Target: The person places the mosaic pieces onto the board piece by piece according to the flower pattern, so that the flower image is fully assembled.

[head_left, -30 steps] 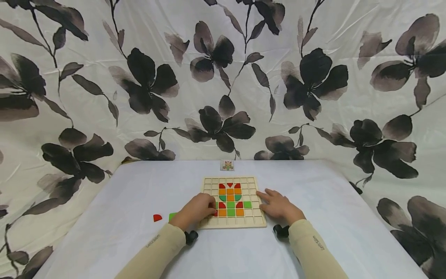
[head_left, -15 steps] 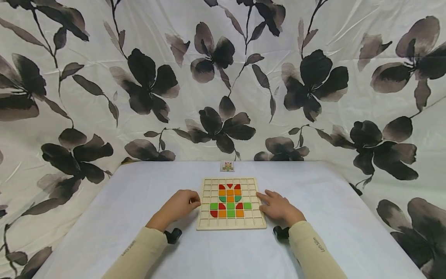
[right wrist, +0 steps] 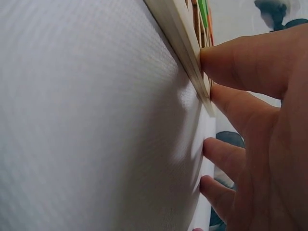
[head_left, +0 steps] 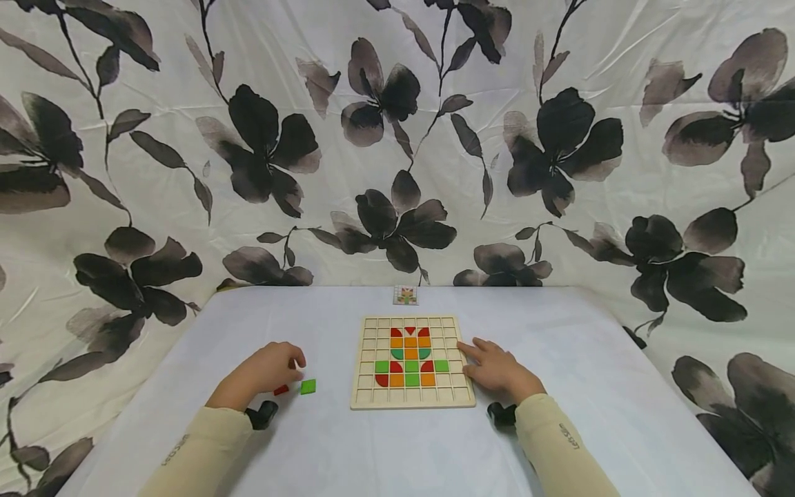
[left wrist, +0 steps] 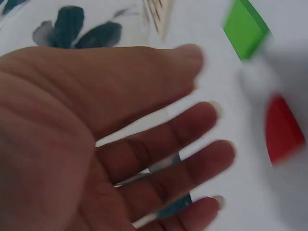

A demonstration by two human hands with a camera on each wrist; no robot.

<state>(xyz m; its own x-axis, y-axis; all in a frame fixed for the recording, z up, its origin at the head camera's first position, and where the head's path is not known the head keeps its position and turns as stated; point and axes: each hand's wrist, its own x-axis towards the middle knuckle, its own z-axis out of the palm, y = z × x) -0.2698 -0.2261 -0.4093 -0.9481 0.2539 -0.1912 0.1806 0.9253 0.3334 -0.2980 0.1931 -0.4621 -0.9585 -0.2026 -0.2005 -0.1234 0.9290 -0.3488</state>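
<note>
My left hand [head_left: 263, 369] hovers over two loose pieces left of the board, its fingers relaxed and holding nothing. Below its fingertips lies a red quarter-circle tile [left wrist: 284, 131], partly covered by the hand in the head view. Just right of that is a green square tile [head_left: 308, 386]. The wooden grid board [head_left: 366, 397] lies mid-table, with red, orange, green and teal tiles set in its cells. My right hand [head_left: 497, 366] rests at the board's right edge. Its thumb and index fingertips touch that edge in the right wrist view, the other fingers spread on the cloth.
A small pattern card [head_left: 406, 295] lies beyond the board near the table's far edge. White cloth covers the table [head_left: 397, 455]. Behind it hangs a flower-print curtain [head_left: 397, 138]. Each wrist carries a black camera.
My left hand has left the board and moved left to the loose tiles. A red quarter-circle now shows in the board's lower left cell. The right hand has stayed in place.
</note>
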